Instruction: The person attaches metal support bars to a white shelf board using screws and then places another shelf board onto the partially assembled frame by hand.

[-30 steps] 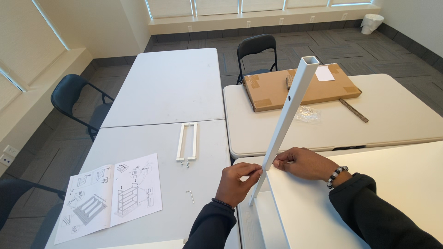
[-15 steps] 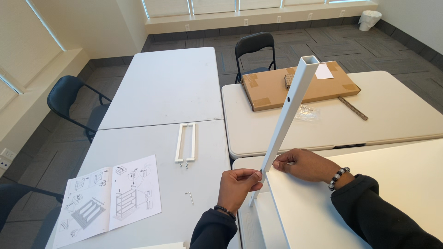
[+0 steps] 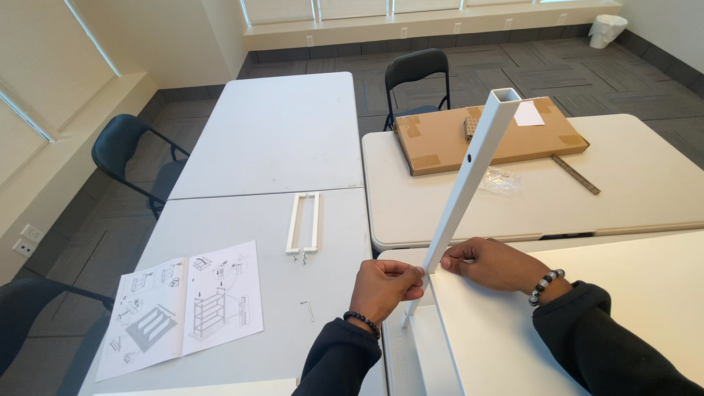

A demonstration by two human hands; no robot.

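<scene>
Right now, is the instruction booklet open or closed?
Open: the instruction booklet lies spread flat on the grey table, two pages of diagrams showing.

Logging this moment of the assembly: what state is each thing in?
White square post: tilted, lower end held at the white panel's corner.
Left hand: gripping the post.
Right hand: gripping the post.
Instruction booklet: lying open.
Cardboard box: flat, closed.
Hex key: lying loose.
</scene>
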